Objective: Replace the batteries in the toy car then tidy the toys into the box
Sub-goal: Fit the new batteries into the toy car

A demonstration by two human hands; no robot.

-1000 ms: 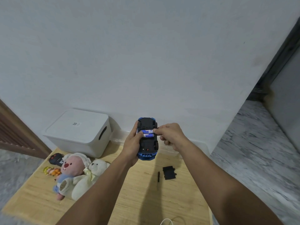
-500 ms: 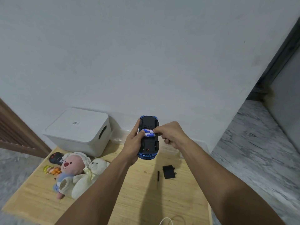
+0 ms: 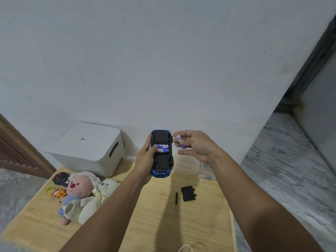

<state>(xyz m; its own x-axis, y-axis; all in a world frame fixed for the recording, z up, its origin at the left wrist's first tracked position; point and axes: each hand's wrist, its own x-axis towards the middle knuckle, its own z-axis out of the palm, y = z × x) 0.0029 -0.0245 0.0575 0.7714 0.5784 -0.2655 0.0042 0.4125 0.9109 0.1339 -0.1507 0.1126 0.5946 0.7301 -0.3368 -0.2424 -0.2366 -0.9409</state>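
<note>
Here the left hand [image 3: 145,157] grips a blue toy car [image 3: 161,157] held up over the wooden table [image 3: 163,224], belly up, its fingers wrapped round the car's left flank and the thumb lying across the open battery bay. Two batteries [image 3: 163,148] sit side by side in that bay, crosswise to the car, blue and white. The right hand [image 3: 195,145] hovers just right of the car, apart from it, with a third battery [image 3: 181,141] pinched between thumb and forefinger; the other fingers are loosely spread below it. That battery is tilted, its white end up and far, its blue end down and near.

On the table, near and right of the car, lies the black battery cover [image 3: 188,193], and just left of it a thin black stick [image 3: 176,198], perhaps a screwdriver; I cannot tell for sure. At the far left stands a white box [image 3: 87,148] with its lid on and a slot handle in its right end, against the wall [image 3: 163,60]. Near the box lie the toys: a pink plush [image 3: 78,190] in a white bonnet, a white bear [image 3: 98,199] leaning on its right side, a small yellow and orange figure [image 3: 55,192] to the left, and a black remote [image 3: 61,179] just beyond that. Clear plastic containers [image 3: 189,165] stand at the far edge, behind the car and partly hidden by the right forearm.
</note>
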